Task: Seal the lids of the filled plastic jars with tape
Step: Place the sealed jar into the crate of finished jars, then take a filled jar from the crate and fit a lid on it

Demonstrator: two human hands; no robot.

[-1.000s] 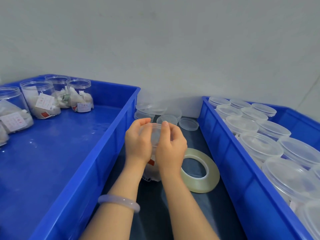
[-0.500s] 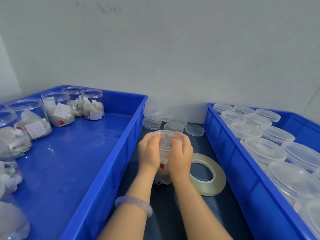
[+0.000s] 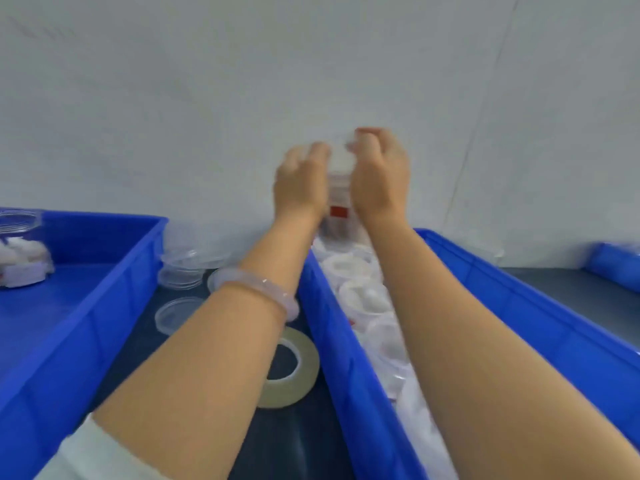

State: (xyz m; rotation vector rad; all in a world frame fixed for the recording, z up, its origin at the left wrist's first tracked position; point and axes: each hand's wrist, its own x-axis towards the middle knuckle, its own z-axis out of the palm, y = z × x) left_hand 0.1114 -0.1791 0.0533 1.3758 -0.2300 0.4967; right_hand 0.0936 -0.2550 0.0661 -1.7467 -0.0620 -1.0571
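Note:
A clear plastic jar (image 3: 338,199) with white contents and a red label is held up in the air, above the far end of the right blue bin (image 3: 540,306). My left hand (image 3: 300,183) grips its left side and my right hand (image 3: 380,178) grips its right side near the lid; both are motion-blurred. A roll of clear tape (image 3: 291,368) lies flat on the dark table between the two bins, under my left forearm. Several lidded jars (image 3: 353,271) stand in the right bin.
The left blue bin (image 3: 104,306) holds filled jars (image 3: 20,258) at its far left. Loose clear lids (image 3: 176,311) and a stack of them (image 3: 183,268) lie between the bins. A white wall stands close behind. Another blue object (image 3: 616,268) lies far right.
Both hands have lifted the jar off the table and carried it up and rightward over the right bin. The camera has tilted up and turned to the right.

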